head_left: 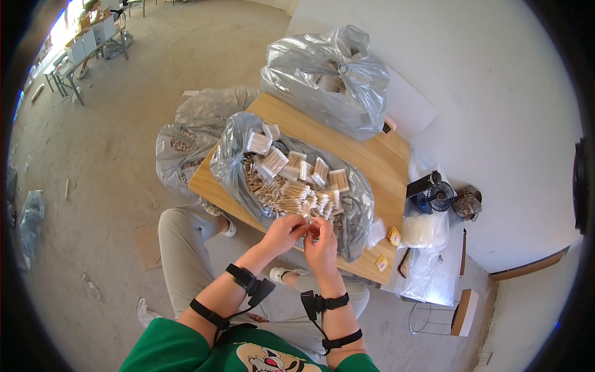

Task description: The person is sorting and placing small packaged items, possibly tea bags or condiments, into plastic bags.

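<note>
Both hands, left [282, 232] and right [321, 243], pinch a small bundle of cotton swabs [308, 218] together at the six o'clock edge of the open plastic bag [230, 162] of swabs on the wooden worktop [378, 162].

grey bag [230, 162], green shirt [167, 353]
</note>
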`<state>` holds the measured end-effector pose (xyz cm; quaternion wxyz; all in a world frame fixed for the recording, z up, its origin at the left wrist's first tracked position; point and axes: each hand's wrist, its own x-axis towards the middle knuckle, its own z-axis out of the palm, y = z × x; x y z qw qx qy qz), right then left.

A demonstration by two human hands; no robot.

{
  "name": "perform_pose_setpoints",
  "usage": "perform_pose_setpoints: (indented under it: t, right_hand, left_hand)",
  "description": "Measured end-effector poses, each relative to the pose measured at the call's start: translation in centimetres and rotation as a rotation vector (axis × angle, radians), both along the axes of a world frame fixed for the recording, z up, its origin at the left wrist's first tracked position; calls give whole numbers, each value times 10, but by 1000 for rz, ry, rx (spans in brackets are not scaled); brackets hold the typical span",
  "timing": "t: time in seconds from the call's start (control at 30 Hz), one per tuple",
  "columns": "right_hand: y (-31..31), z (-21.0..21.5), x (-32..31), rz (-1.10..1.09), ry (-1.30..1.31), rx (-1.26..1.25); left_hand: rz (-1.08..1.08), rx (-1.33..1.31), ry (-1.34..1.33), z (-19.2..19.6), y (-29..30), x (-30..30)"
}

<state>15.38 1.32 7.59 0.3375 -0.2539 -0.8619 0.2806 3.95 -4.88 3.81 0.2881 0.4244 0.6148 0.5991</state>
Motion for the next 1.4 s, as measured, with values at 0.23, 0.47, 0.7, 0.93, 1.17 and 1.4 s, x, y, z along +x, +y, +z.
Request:
perform_pose_setpoints:
  t: [0.23, 0.47, 0.7, 0.93, 1.17, 1.4]
  right_hand:
    - [3, -11, 0, -13, -31, 13]
    - [5, -22, -4, -61, -65, -60]
    - [6, -30, -4, -25, -39, -32]
    - [9, -26, -2, -14, -89, -35]
    - [8, -20, -8, -27, -84, -127]
    - [18, -24, -3, -104, -81, -206]
  left_hand:
    - [2, 59, 221, -9, 2, -4]
    - [-9, -2, 130, -15, 0, -6]
    - [-13, 65, 275, -19, -1, -10]
    - [-81, 120, 326, -14, -2, -13]
    - [-78, 124, 299, -19, 0, -12]
    - [-72, 14, 339, -21, -1, -20]
